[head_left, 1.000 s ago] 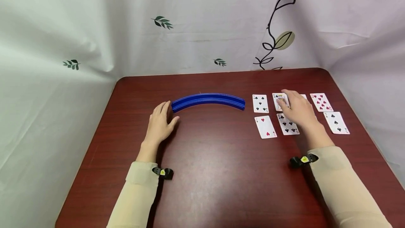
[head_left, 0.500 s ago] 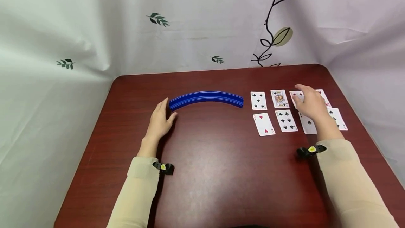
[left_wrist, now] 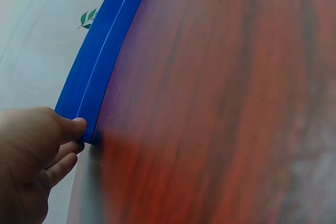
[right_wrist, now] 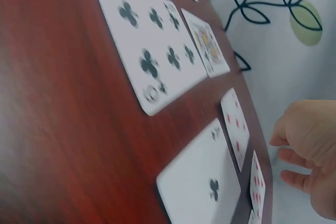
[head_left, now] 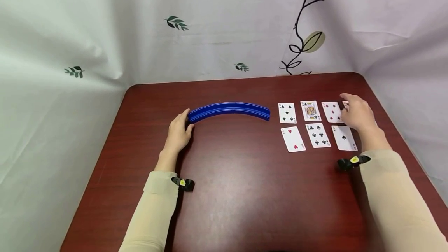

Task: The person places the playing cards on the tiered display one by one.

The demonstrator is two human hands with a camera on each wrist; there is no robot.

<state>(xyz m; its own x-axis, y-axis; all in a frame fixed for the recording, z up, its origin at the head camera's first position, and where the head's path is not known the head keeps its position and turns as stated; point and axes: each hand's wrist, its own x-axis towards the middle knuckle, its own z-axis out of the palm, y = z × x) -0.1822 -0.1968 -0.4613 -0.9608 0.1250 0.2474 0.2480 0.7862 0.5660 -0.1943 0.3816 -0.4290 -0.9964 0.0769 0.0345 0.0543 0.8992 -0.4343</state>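
In the head view, a blue card holder (head_left: 229,109), a slim curved bar with pale lines along its length, lies on the far part of the red-brown desk (head_left: 245,189). Its long axis runs left to right, the bow bulging away from the person. The left hand (head_left: 177,133) covers its left tip. Past the right end, white cards lie face up in two rows: far, the five of spades (head_left: 287,113), the king of clubs (head_left: 310,111) and perhaps the five of diamonds (head_left: 331,112); near, the two of hearts (head_left: 293,139), six of clubs (head_left: 317,135) and ace of clubs (head_left: 344,138). Their long axes run away from the person, most tops leaning left. The right hand (head_left: 360,114) hides most of a red-pipped card (head_left: 346,104); whether they touch, I cannot tell.

In the left wrist view, thumb and fingers pinch the holder's end, and the bar slants up and rightward until the top edge cuts it off.

In the right wrist view, the six of clubs shows large and the ace is cut off at the bottom; the king and the diamonds look foreshortened. The right fingers are loosely bent, slightly spread.
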